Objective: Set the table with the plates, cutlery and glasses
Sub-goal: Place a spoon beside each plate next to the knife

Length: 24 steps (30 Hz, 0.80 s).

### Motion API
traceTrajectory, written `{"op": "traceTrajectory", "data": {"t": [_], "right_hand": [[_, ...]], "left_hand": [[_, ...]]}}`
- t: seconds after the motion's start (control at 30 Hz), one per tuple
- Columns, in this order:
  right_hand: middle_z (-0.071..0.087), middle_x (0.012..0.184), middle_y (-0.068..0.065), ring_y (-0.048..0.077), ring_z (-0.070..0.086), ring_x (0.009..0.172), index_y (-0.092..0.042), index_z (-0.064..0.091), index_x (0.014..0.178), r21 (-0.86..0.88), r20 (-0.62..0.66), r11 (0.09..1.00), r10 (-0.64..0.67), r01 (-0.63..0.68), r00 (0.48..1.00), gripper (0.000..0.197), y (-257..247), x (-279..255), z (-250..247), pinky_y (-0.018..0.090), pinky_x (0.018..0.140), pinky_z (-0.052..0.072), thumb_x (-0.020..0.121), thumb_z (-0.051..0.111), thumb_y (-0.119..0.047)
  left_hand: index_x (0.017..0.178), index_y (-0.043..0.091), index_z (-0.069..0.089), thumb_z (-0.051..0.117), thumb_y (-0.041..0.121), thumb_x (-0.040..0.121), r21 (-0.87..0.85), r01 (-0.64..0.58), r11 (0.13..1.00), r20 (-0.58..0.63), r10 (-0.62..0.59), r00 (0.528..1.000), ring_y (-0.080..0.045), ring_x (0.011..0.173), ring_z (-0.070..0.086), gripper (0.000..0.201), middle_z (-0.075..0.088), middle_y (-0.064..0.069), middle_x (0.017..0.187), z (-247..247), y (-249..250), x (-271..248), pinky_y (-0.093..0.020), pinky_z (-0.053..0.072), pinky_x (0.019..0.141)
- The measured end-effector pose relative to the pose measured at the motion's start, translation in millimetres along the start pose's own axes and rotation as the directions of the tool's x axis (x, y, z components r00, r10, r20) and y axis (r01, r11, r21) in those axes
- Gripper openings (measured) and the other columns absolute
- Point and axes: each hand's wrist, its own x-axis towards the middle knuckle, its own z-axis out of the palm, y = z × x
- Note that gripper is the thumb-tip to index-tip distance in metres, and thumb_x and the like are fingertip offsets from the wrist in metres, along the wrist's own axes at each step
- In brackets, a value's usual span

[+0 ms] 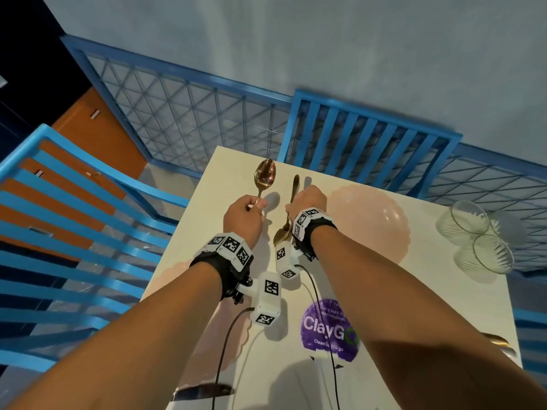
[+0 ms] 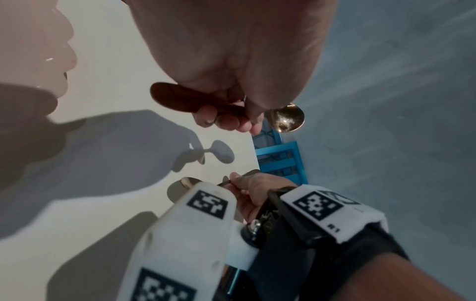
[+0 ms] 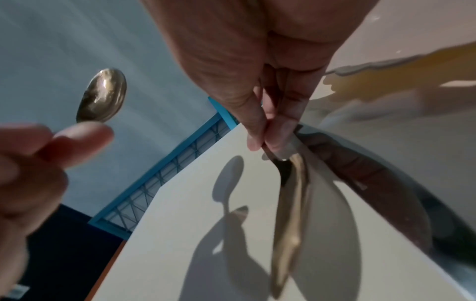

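My left hand (image 1: 254, 206) pinches the handle of a gold spoon (image 1: 265, 174) and holds it upright over the far left of the cream table (image 1: 429, 291). Its bowl (image 2: 285, 119) points away from me. Just to the right, my right hand (image 1: 291, 204) grips more gold cutlery (image 1: 282, 232); a spoon bowl hangs below the fist and a handle sticks out above. The right wrist view shows those fingers (image 3: 268, 130) curled round the gold handle (image 3: 291, 203). One pink plate (image 1: 367, 220) lies right of that hand, and another pink plate (image 1: 177, 273) lies under my left forearm. Two clear glasses (image 1: 470, 217) stand at the right edge.
Blue slatted chairs stand at the far side (image 1: 370, 134) and on the left (image 1: 74, 232). A purple sticker (image 1: 328, 327) marks the table's near middle. A gold piece (image 1: 497, 340) shows past my right forearm, and a dark shiny item (image 1: 204, 392) lies at the near edge.
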Motion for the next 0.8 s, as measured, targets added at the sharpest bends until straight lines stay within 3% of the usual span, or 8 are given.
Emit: {"op": "traceTrajectory", "data": {"t": [0.1, 0.17, 0.27, 0.4, 0.8], "right_hand": [[0.072, 0.102, 0.002, 0.022, 0.07, 0.098, -0.015, 0.037, 0.153, -0.052, -0.064, 0.998, -0.038, 0.035, 0.997, 0.083, -1, 2, 5, 0.03, 0.081, 0.06, 0.079, 0.075, -0.01], [0.071, 0.106, 0.004, 0.024, 0.07, 0.101, -0.018, 0.029, 0.157, -0.055, -0.07, 0.997, -0.053, 0.05, 0.996, 0.089, 1, 3, 8, 0.035, 0.086, 0.061, 0.079, 0.071, -0.006], [0.071, 0.109, 0.007, 0.027, 0.069, 0.104, -0.018, 0.037, 0.153, -0.063, -0.081, 0.996, -0.069, 0.064, 0.994, 0.082, 2, 4, 6, 0.038, 0.086, 0.061, 0.079, 0.07, -0.003], [0.069, 0.112, 0.012, 0.032, 0.068, 0.106, -0.009, 0.057, 0.129, -0.059, -0.08, 0.997, -0.054, 0.049, 0.995, 0.052, 2, 4, 2, 0.039, 0.085, 0.06, 0.081, 0.075, -0.006], [0.069, 0.114, 0.012, 0.031, 0.068, 0.106, -0.012, 0.052, 0.138, -0.065, -0.082, 0.996, -0.072, 0.067, 0.994, 0.062, 3, 6, 0, 0.038, 0.086, 0.06, 0.081, 0.076, -0.006]], "left_hand": [[0.096, 0.017, 0.07, 0.051, 0.02, 0.099, 0.005, 0.005, 1.0, 0.0, -0.005, 1.0, 0.002, 0.038, 0.053, 0.019, 0.064, 0.001, 0.071, 1, -1, 0, -0.026, 0.039, 0.055], [0.096, 0.016, 0.069, 0.05, 0.018, 0.099, -0.014, 0.017, 1.0, 0.008, -0.017, 1.0, 0.001, 0.038, 0.053, 0.02, 0.064, 0.001, 0.07, 3, -1, -1, -0.025, 0.038, 0.053], [0.097, 0.013, 0.069, 0.05, 0.018, 0.1, -0.029, 0.018, 0.999, 0.026, -0.017, 1.0, 0.001, 0.037, 0.053, 0.019, 0.063, 0.001, 0.067, 5, -1, -4, -0.026, 0.037, 0.053], [0.098, 0.013, 0.069, 0.049, 0.017, 0.1, -0.03, 0.023, 0.999, 0.026, -0.023, 0.999, 0.001, 0.038, 0.053, 0.02, 0.063, 0.002, 0.067, 5, -4, -4, -0.024, 0.038, 0.052], [0.098, 0.009, 0.068, 0.053, 0.024, 0.1, -0.03, 0.025, 0.999, 0.03, -0.024, 0.999, 0.001, 0.038, 0.053, 0.021, 0.064, 0.0, 0.066, 3, -11, -9, -0.025, 0.037, 0.053]]}}
